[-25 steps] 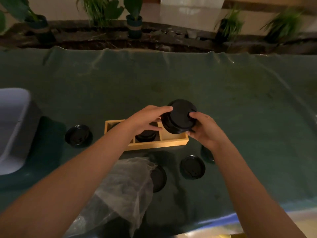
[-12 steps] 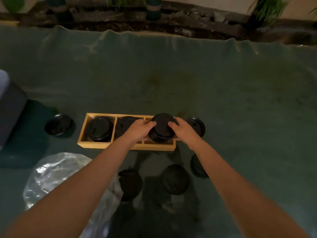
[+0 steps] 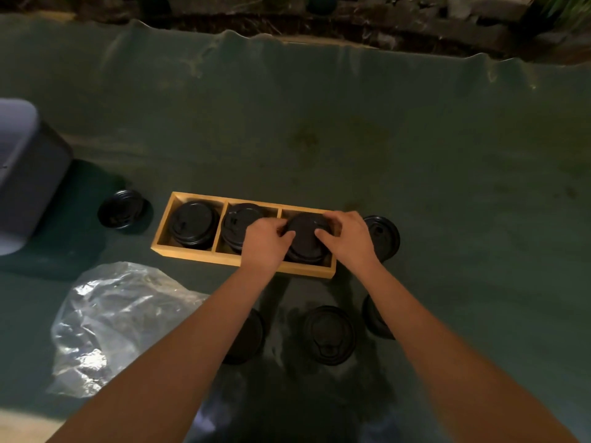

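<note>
A wooden tray (image 3: pixel 192 254) with three compartments lies on a green cloth. Stacks of black cup lids fill the left compartment (image 3: pixel 193 227) and the middle one (image 3: pixel 238 219). A third stack of black lids (image 3: pixel 305 241) sits in the right compartment. My left hand (image 3: pixel 265 244) grips that stack on its left side and my right hand (image 3: pixel 348 241) grips it on its right, with thumbs on the top lid. My left hand covers part of the middle stack.
Loose black lids lie around the tray: one at the left (image 3: pixel 121 209), one at the right (image 3: pixel 383 236), three nearer me (image 3: pixel 329 335). A crumpled clear plastic bag (image 3: pixel 108 321) lies at the front left. A grey bin (image 3: pixel 22 174) stands at the far left.
Both hands lowered the stack of lids from above the tray into the right compartment. The view tilted down and the tray's left compartments came into sight.
</note>
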Motion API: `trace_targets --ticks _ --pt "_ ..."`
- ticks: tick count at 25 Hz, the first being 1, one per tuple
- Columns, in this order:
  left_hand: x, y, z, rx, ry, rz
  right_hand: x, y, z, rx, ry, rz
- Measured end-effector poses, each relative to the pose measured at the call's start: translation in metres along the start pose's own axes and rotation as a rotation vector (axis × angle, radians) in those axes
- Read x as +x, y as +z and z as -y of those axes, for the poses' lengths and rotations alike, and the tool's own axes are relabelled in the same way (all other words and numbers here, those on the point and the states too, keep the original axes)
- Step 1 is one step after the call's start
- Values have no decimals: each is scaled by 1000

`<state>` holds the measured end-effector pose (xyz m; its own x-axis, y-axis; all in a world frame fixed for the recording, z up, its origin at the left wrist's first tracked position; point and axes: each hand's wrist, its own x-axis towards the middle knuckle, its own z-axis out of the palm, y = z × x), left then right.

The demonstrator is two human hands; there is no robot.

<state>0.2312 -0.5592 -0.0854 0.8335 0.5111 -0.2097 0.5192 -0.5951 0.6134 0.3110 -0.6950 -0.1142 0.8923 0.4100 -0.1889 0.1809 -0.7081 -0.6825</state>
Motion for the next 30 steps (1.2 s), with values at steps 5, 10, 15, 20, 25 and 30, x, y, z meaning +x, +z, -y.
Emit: trace_targets --ticks 5,10,15,20,25,30 --pt "-4 14 4 -58 -50 -112 0 -4 0 6 -75 -21" --pt "-10 16 8 -66 26 -102 -9 2 -2 -41 -143 -46" --pt "-64 18 9 -662 -52 -88 -32 -25 -18 156 -7 -151" --pt "-125 53 42 -364 -335 84 -98 -56 -94 -161 294 -292" --pt "-127 73 49 -35 -245 128 -116 -41 -117 -152 434 -140" --pt "-124 70 47 -132 -277 103 -123 -41 -112 123 515 -274"
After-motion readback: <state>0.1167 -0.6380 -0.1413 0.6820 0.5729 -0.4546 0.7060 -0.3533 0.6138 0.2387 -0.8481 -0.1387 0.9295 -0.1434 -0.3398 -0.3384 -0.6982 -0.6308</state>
